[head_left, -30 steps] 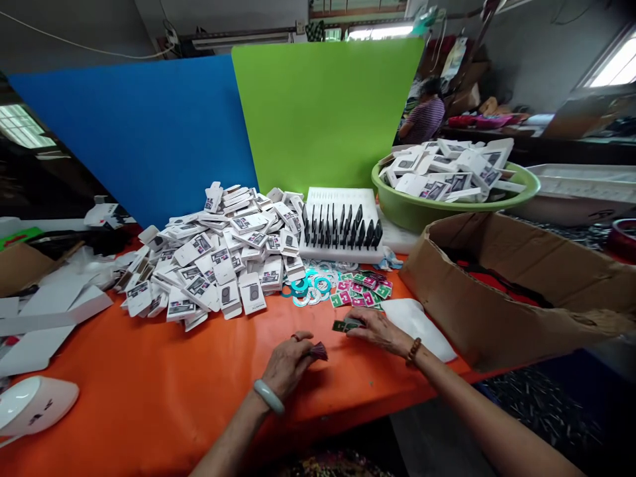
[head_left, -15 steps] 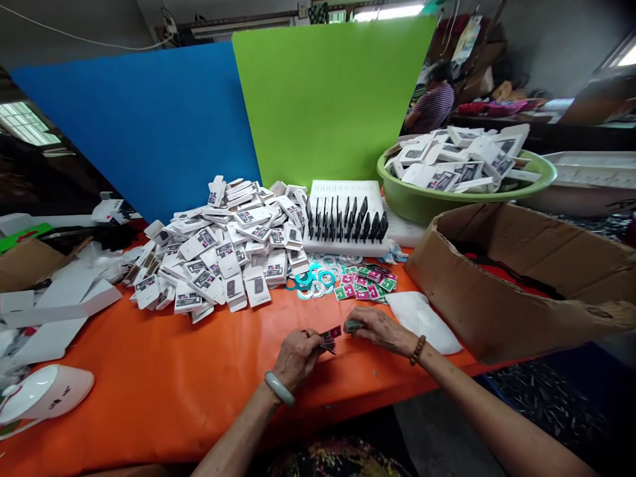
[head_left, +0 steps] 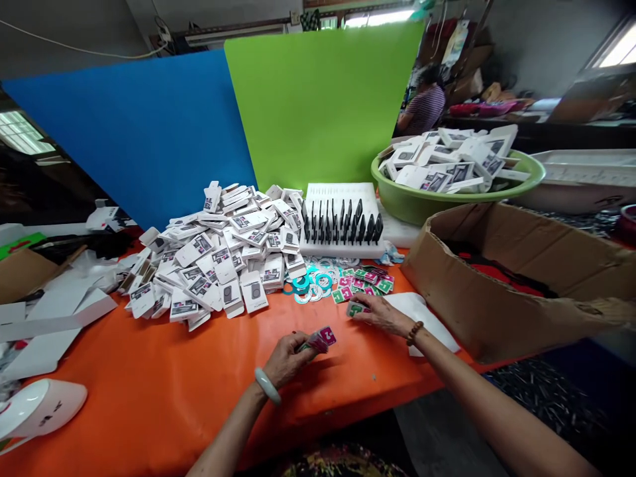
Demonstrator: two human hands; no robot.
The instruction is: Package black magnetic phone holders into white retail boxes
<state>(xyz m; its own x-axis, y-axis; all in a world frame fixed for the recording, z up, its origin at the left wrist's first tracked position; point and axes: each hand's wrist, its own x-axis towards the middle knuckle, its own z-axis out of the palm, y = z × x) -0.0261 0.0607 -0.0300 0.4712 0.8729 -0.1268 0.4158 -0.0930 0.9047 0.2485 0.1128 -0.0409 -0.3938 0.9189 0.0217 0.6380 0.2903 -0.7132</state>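
My left hand (head_left: 285, 359), with a pale bangle at the wrist, grips a bundle of small flat printed packets (head_left: 316, 341). A magenta packet marked 2 fans out at its end. My right hand (head_left: 381, 315), wearing a beaded bracelet, pinches a green packet (head_left: 356, 309) just in front of a loose spread of green and magenta packets (head_left: 365, 283). Left of that spread lie teal and white rings (head_left: 313, 283). Under the right wrist is a white sheet or pouch (head_left: 422, 318).
A heap of white printed boxes (head_left: 223, 255) covers the orange table's back left. Black flat pieces stand in a white foam rack (head_left: 342, 248). A green basin (head_left: 422, 205) of boxes and a cardboard carton (head_left: 462, 311) are at right. A white mug (head_left: 54, 407) stands left; another person (head_left: 427, 106) sits beyond.
My left hand has drawn left and slightly down with its bundle. My right hand, holding the green packet, has moved up to the loose packets, widening the gap between the hands.
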